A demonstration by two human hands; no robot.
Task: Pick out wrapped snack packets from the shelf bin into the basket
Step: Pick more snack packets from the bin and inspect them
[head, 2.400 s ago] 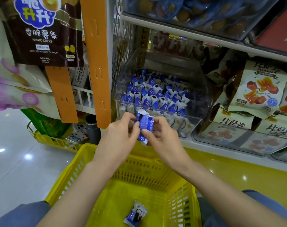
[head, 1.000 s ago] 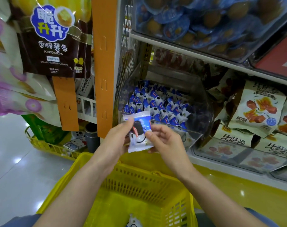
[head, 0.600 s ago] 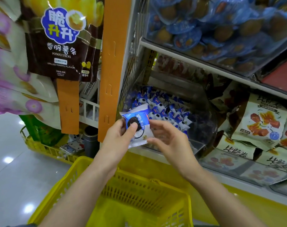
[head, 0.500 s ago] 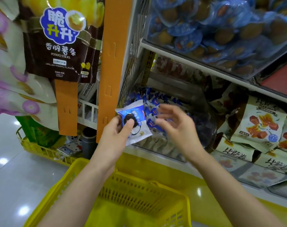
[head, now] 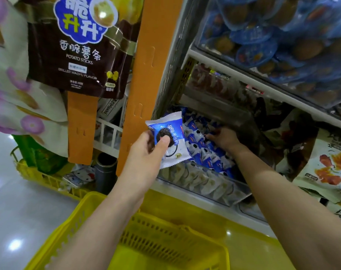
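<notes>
Floor [head: 19,221] (glossy grey) lies beside basket [head: 165,236]; left hand [head: 144,154] grips packet [head: 174,131].

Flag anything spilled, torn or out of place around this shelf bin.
Nothing stands out. The packet in the left hand looks sealed and intact; the right hand reaches among packets lying inside the clear bin, none spilled over its front wall.
</notes>
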